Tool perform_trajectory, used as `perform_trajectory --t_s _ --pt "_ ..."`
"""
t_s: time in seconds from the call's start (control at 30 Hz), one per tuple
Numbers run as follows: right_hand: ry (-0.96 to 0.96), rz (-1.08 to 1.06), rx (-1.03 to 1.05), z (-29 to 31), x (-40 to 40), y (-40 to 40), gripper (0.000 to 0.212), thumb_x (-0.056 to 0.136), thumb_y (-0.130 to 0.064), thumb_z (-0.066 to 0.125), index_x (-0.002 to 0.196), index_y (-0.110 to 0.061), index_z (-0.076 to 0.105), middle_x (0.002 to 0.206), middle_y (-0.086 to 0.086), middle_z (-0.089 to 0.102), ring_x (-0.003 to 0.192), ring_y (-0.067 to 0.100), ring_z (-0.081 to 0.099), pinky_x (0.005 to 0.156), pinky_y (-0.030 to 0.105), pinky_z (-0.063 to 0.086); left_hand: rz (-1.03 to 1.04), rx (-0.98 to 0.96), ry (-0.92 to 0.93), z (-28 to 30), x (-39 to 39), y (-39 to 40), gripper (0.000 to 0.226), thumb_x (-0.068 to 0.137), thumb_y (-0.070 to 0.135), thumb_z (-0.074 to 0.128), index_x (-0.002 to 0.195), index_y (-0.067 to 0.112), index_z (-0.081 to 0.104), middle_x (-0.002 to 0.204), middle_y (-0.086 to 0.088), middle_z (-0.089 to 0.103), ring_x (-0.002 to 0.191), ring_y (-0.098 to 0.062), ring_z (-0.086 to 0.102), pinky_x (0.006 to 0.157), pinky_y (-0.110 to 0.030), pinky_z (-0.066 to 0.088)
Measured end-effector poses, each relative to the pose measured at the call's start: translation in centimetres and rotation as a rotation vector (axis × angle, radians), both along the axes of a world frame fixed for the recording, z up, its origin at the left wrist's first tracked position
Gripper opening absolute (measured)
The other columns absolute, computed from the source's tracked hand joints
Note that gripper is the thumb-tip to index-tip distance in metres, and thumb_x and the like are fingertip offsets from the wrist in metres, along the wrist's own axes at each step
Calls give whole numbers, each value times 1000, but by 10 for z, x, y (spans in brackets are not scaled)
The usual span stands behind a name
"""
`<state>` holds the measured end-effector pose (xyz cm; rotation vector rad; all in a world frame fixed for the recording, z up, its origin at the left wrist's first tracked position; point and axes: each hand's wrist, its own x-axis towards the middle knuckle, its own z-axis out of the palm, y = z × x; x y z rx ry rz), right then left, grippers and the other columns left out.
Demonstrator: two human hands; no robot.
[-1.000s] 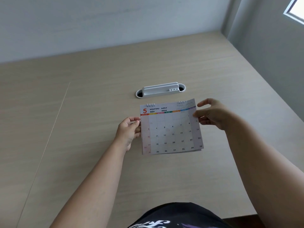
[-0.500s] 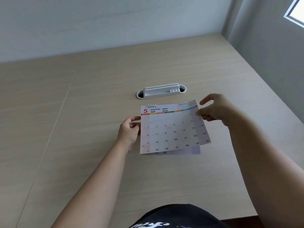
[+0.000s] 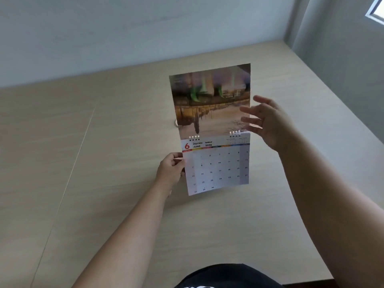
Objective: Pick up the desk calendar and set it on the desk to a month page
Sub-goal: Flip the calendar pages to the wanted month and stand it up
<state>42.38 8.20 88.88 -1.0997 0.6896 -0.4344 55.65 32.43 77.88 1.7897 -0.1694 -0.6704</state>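
**Calendar held up over the desk, open at June**

From my feed, going left to right: a thin seam (image 3: 68, 173) runs down the pale wood desk (image 3: 116, 204). Then I see the left hand (image 3: 170, 172), fingers pinched on the left edge of the desk calendar (image 3: 216, 167), which is held above the desk rather than resting on it. Its lower page shows a red 6 and JUNE 2026 with the date grid. Above the wire binding (image 3: 194, 138), a photo page (image 3: 209, 100) stands flipped up, its picture upside down. Just right of that page I see the right hand (image 3: 268, 121), fingers spread wide, fingertips at the page's right edge; whether they touch it I cannot tell.
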Motion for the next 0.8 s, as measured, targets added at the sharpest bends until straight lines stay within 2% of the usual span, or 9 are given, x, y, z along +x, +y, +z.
perform_trajectory --t_s 0.1,0.23,0.3,0.4,0.5,0.57,0.67,0.73,0.8 --pt "183 101 -388 -13 10 3 35 88 -6 57 122 -15 54 116 12 66 76 13 58 63 23 48 3 22 -11 0 3 0 18 93 10 57 106 20 57 97 -3 71 88 -19 67 80 -39 55" --pt "413 253 -694 -44 12 1 33 88 -5 58 121 -12 59 119 14 65 86 21 59 71 30 49 14 42 -42 -2 4 -3 26 91 10 61 115 19 57 100 -3 66 83 -18 63 76 -36 55" --pt "432 179 -660 -55 8 1 36 87 -9 59 122 -16 58 119 8 62 91 20 57 73 30 49 14 65 -78 -3 5 -3 25 89 11 63 113 20 59 97 2 64 80 -15 61 81 -40 55" --pt "429 67 -468 -73 -2 -3 42 86 -24 66 126 -20 52 110 5 57 92 20 57 75 30 45 10 92 -118 -4 8 -4 19 87 17 65 105 24 62 94 9 63 85 -10 60 84 -37 52" --pt "427 111 -293 -89 -6 -5 36 85 -39 64 113 -18 53 107 10 60 85 19 56 71 29 44 6 80 -95 -2 11 -7 9 84 26 66 92 27 64 95 6 66 91 -14 63 85 -33 47" --pt "389 115 -255 -92 -3 -6 28 89 -38 59 106 -17 54 106 10 61 83 20 55 68 27 42 36 7 -19 2 14 -11 6 81 32 65 85 27 64 97 1 69 97 -21 64 89 -34 47" --pt "335 82 -254 -89 7 -8 17 92 -32 57 96 -16 57 97 9 59 84 21 51 67 28 41 67 -87 96 13 21 -19 15 93 32 57 87 20 64 94 -1 70 91 -19 65 86 -32 49" --pt "337 67 -248 -85 14 -10 14 92 -29 57 85 -18 56 86 5 58 77 19 49 64 27 40 93 -80 122 19 28 -27 21 95 36 54 86 18 61 91 -2 69 86 -20 65 76 -29 52" --pt "348 62 -228 -83 20 -14 15 92 -27 58 80 -18 55 81 3 57 72 17 48 62 26 40 67 -15 128 22 35 -33 27 93 44 54 84 20 59 90 -3 67 83 -21 64 75 -29 52"
